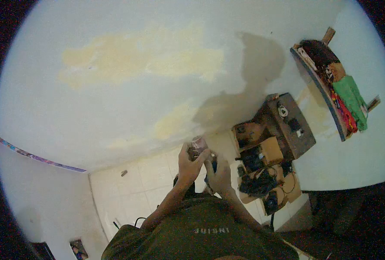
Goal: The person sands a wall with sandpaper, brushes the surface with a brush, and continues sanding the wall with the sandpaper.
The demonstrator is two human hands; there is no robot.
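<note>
Both my hands are raised together in front of my olive shirt, above a tiled floor. My left hand [190, 164] pinches a small clear, pinkish object [197, 144] at its fingertips. My right hand [220, 177] is closed beside it around a small dark object [213, 166] and touches the left hand. What the two objects are is too small to tell.
A low wooden unit [294, 130] stands to the right with cardboard boxes [270, 149] and tangled dark cables [259, 182]. A wall shelf [326, 104] holds folded clothes. A white wall with yellow patches [136, 65] fills the view ahead, and pale floor tiles [136, 186] lie below.
</note>
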